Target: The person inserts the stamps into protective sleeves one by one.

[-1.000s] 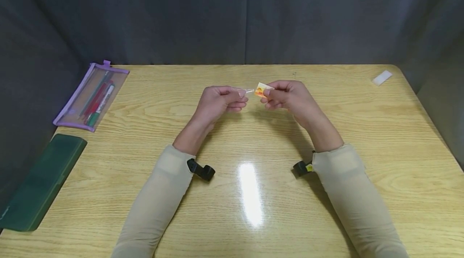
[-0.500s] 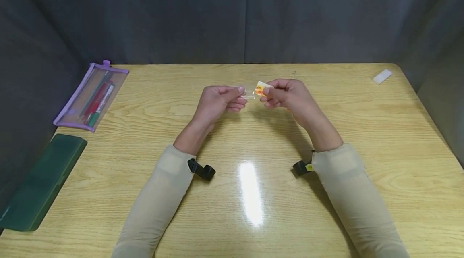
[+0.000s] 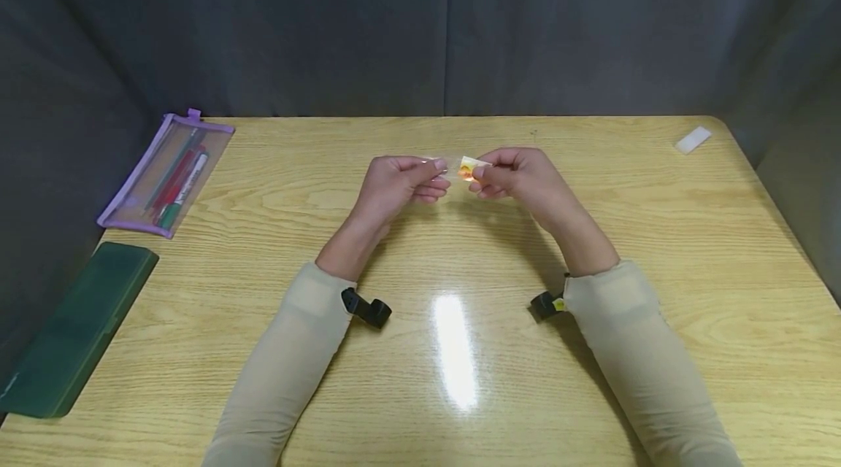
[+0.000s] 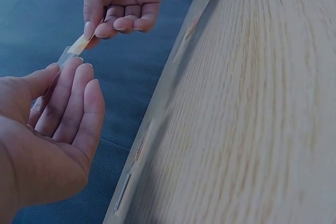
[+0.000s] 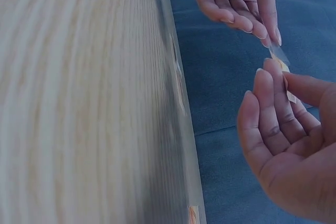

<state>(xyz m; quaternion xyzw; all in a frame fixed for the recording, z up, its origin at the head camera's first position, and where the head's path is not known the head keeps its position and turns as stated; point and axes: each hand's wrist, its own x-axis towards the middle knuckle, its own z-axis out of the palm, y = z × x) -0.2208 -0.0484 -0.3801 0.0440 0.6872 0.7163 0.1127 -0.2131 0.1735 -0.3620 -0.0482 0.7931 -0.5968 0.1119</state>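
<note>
My left hand [image 3: 397, 181] pinches a small piece of clear plastic film [image 4: 64, 56] between thumb and fingers, above the far half of the table. Opposite it, my right hand [image 3: 525, 174] pinches a small printed paper piece [image 3: 466, 169], pale yellow with orange. In the left wrist view the near end of the paper overlaps the edge of the clear film. The right wrist view shows the film [image 5: 280, 54] meeting the paper between the two hands. My right thumb and fingers hide part of the paper, and the left ones cover much of the film.
A white rectangular block [image 3: 693, 139] lies at the back right corner of the wooden table [image 3: 657, 233]. On the left are a purple-edged mesh pouch [image 3: 134, 193] with pens inside and a dark green case [image 3: 79, 328]. A dark curtain [image 3: 328, 29] stands behind.
The clear film has turned in my left fingers, and its bright edge no longer juts out as clearly. The paper has shifted slightly left and down with my right hand, closer to the film.
</note>
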